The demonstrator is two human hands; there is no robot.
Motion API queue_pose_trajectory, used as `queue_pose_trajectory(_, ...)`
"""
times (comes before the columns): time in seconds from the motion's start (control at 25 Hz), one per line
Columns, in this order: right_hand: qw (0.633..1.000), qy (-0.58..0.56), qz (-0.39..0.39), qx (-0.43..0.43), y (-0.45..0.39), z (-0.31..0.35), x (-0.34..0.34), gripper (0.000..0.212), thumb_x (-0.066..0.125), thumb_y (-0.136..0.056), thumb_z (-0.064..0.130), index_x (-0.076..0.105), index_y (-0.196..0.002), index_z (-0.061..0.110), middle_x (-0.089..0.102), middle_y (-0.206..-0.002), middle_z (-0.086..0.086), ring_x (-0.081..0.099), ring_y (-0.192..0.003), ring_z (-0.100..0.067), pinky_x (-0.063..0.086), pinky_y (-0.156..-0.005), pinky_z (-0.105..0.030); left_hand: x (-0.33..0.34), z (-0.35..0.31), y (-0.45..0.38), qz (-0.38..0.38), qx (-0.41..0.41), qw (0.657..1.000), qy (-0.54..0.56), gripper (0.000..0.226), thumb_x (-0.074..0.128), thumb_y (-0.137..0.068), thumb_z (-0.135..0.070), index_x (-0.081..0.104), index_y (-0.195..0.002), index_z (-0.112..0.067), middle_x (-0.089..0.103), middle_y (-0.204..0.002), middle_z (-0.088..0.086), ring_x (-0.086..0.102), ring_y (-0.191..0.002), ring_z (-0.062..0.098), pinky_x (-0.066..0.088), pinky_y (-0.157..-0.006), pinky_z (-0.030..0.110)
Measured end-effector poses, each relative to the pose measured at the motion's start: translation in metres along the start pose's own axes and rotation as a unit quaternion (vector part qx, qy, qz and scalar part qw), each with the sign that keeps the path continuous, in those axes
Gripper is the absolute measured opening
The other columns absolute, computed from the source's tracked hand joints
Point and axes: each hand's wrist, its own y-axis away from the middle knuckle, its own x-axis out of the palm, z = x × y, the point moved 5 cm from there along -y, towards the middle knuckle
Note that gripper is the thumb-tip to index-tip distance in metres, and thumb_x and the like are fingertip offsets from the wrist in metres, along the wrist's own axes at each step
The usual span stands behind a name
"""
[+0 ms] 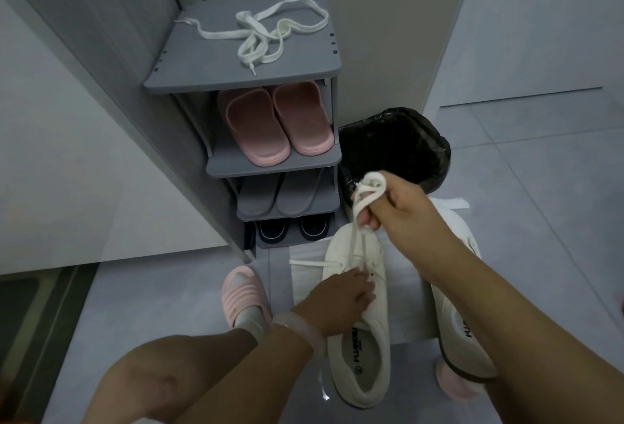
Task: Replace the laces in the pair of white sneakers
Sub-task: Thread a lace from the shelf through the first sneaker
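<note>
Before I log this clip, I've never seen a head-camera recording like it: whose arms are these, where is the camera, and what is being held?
There is no machine here. One wide-angle camera worn on a person's head looks down at their own two hands. The right hand grips a bunched white lace and pulls it up from a white sneaker on the floor. The left hand rests on that sneaker at the eyelets. The second sneaker lies beside it, partly behind the right arm. Ahead stands a grey shoe rack; another loose white lace lies on its top shelf, and pink slippers sit below. A black-lined bin stands to the right of the rack.
</note>
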Motion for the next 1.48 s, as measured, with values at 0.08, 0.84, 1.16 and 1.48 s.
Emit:
queue_pose_trajectory(0.08, 0.998, 0.026, 0.038, 0.044, 0.001, -0.020, 0.006, 0.025, 0.042, -0.094, 0.002, 0.057, -0.076, 0.009, 0.057, -0.059, 0.002, 0.049, -0.051, -0.002, 0.041, -0.054, -0.012, -0.017, 0.016, 0.002, -0.099, -0.080, 0.959, 0.253, 0.023, 0.046, -0.095, -0.016, 0.067, -0.100, -0.007, 0.064, -0.106, 0.002, 0.058, -0.101, 0.012, 0.046, -0.082, 0.023)
queue_pose_trajectory(0.84, 0.954, 0.204, 0.207, 0.069, 0.027, -0.114, 0.050, 0.019, 0.040, -0.092, 0.002, 0.051, -0.078, 0.010, 0.054, -0.073, -0.003, 0.045, -0.060, -0.006, 0.035, -0.056, -0.014, -0.024, 0.082, -0.037, -0.307, -0.291, 0.770, 0.478, 0.023, 0.039, -0.095, -0.008, 0.062, -0.099, -0.009, 0.053, -0.056, 0.011, 0.046, -0.036, 0.009, 0.038, -0.042, 0.016)
queue_pose_trajectory(1.16, 0.988, -0.043, -0.004, 0.148, 0.023, -0.091, 0.014, 0.031, 0.040, -0.096, 0.008, 0.052, -0.068, 0.010, 0.054, -0.059, 0.002, 0.048, -0.049, 0.001, 0.040, -0.052, -0.009, -0.042, 0.017, 0.012, -0.352, -0.163, 0.918, 0.081, 0.022, 0.044, -0.091, -0.018, 0.060, -0.097, -0.005, 0.060, -0.096, 0.010, 0.055, -0.088, 0.023, 0.039, -0.072, 0.027)
queue_pose_trajectory(1.48, 0.988, -0.102, -0.080, 0.083, 0.008, -0.047, -0.008, 0.028, 0.037, -0.095, 0.001, 0.054, -0.074, 0.009, 0.054, -0.064, -0.002, 0.047, -0.053, -0.001, 0.041, -0.057, -0.012, 0.024, -0.001, 0.013, -0.129, 0.023, 0.975, -0.180, 0.045, 0.034, -0.071, -0.027, 0.075, -0.090, -0.028, 0.071, -0.102, -0.011, 0.068, -0.093, 0.001, 0.051, -0.073, 0.010)
